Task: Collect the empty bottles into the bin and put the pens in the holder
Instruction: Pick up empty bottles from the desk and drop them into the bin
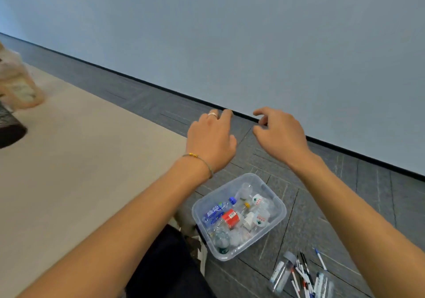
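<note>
Nearest, loose pens (303,274) and one bottle (281,273) lie on the floor, easy to kick or scatter; the bin (274,200) beyond already holds bottles; farther, left hand (211,140) and right hand (279,132) hover released, grasping nothing.

Blue bottle label (214,213) in the clear bin (279,217), below both empty hands: white Chinese characters "脉动". Red label (230,218) and white labels beside it: print too small to read.
</note>
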### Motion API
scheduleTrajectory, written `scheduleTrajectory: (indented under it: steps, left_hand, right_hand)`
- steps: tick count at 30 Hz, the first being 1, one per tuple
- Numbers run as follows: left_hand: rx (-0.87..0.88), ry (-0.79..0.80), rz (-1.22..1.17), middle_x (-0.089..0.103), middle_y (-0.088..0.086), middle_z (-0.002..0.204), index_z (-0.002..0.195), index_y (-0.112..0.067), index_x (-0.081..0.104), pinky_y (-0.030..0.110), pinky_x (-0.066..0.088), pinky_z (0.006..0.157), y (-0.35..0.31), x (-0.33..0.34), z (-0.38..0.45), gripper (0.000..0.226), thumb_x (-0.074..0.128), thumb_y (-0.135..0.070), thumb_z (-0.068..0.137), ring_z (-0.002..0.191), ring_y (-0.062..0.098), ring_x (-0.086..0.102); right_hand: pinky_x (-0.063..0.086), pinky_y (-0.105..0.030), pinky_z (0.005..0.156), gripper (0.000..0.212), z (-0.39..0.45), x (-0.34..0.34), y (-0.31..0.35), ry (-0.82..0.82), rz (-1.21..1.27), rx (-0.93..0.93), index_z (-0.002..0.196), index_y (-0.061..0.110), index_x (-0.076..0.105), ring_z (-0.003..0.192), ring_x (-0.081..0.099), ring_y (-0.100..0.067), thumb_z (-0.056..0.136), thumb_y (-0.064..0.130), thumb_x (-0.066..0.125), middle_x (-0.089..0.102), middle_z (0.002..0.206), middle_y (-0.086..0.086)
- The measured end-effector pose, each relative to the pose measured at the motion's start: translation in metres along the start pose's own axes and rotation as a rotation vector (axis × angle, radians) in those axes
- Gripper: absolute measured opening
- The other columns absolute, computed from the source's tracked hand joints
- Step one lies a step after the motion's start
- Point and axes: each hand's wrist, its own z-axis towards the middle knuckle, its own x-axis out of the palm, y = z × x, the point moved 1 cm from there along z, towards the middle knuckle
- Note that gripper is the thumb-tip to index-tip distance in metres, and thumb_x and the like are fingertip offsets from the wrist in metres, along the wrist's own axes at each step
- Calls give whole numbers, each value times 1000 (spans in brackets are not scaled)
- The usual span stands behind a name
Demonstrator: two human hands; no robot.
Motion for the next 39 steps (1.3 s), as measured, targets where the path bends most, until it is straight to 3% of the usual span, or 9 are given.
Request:
scheduleTrajectory:
  steps: [6,16,19,23,28,32,36,39]
  left_hand:
    - [-196,-101,108,60,9,126,139,-22,48,42,53,86,82,-86,-31,49,55,-32,91,112,31,59]
    - [-491,-198,237,59,7,129,140,-23,47,41,49,87,202,-203,-102,50,55,-33,92,120,29,56]
    - [-578,-249,261,60,6,124,133,-24,50,40,49,84,235,-231,-131,44,56,-32,90,113,29,57]
    - [-685,-294,301,60,5,124,131,-24,52,41,52,84,276,-258,-172,42,56,-32,90,111,29,58]
    - [-829,-319,346,62,6,126,130,-22,53,42,54,87,324,-284,-227,41,57,-32,91,109,28,59]
    - [-928,-317,401,62,5,125,131,-22,54,38,51,82,364,-300,-267,41,59,-30,91,107,27,60]
    - [-1042,-236,496,61,5,132,139,-22,49,40,51,94,409,-313,-312,50,62,-31,92,116,27,60]
    - [-1163,-72,616,61,5,135,144,-23,45,42,49,103,450,-322,-355,60,68,-33,89,121,28,58]
  right_hand:
    - [42,-31,79,41,0,10,105,37,71,-260,134,28,63,110,63,-20,94,26,58,69,122,2]
    - [51,-35,83,41,-8,47,321,130,170,-627,134,26,61,110,63,-22,93,28,59,69,120,2]
    - [54,-39,86,39,-21,61,374,166,176,-726,132,28,62,109,64,-21,94,30,59,69,118,3]
    - [56,-39,78,36,-40,85,435,212,191,-833,126,28,67,98,66,-21,91,28,60,72,111,3]
    - [56,-37,82,40,-70,119,502,262,205,-969,131,27,65,109,65,-20,91,28,61,70,122,4]
    - [53,-37,81,42,-94,150,549,324,220,-1061,132,25,64,108,65,-24,90,25,60,70,121,0]
    - [45,-32,74,40,-110,180,589,377,246,-1092,130,25,66,106,66,-26,90,23,61,72,119,-1]
    - [51,-35,82,39,-121,199,612,407,266,-1101,127,26,68,107,66,-26,89,22,60,73,118,1]
